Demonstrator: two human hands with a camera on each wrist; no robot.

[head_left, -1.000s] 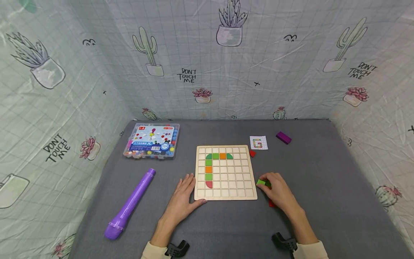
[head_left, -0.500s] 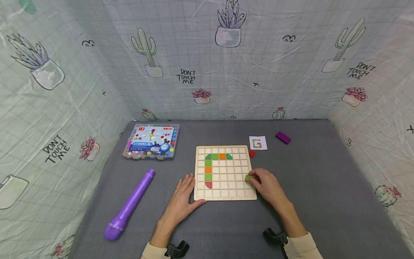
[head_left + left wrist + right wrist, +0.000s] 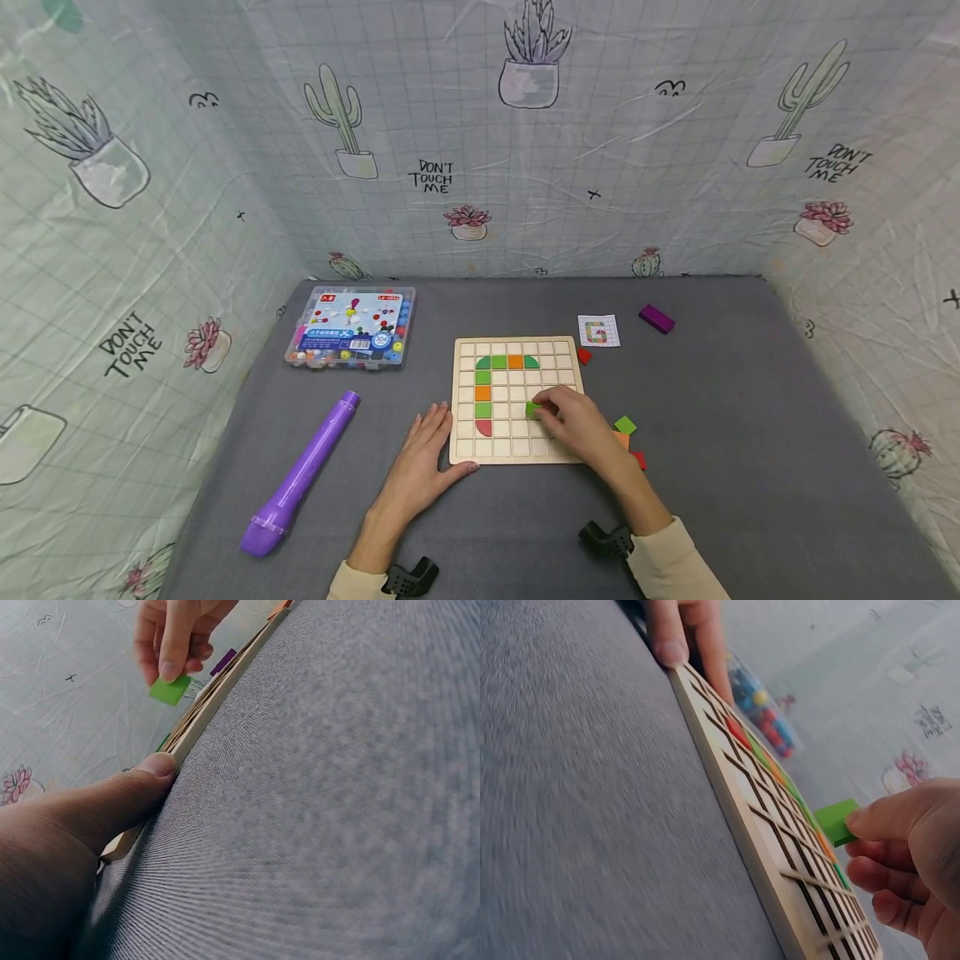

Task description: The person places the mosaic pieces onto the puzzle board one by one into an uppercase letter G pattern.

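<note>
A wooden grid board [image 3: 501, 447] lies on the grey table; green, orange and red tiles sit in a column and a top row on its left part. My right hand [image 3: 579, 423] pinches a green square tile [image 3: 835, 821] between thumb and fingers, held over the middle of the board. In the right wrist view that tile is tilted and apart from the grid. My left hand [image 3: 418, 457] rests at the board's lower left corner, fingers along the left side, thumb touching the front edge. Beside my right wrist lie a green tile [image 3: 626, 425], a partly hidden orange piece [image 3: 622, 438] and red pieces [image 3: 640, 460].
A pattern card [image 3: 597, 331] and a red piece [image 3: 584, 356] lie by the board's upper right corner, with a purple block [image 3: 657, 319] farther right. At left are a clear box of colored beads [image 3: 351, 327] and a purple toy microphone [image 3: 302, 473].
From the loose pieces at right, my right hand has moved left over the board with the green tile in its pinch, uncovering those pieces. My left hand has stayed put.
</note>
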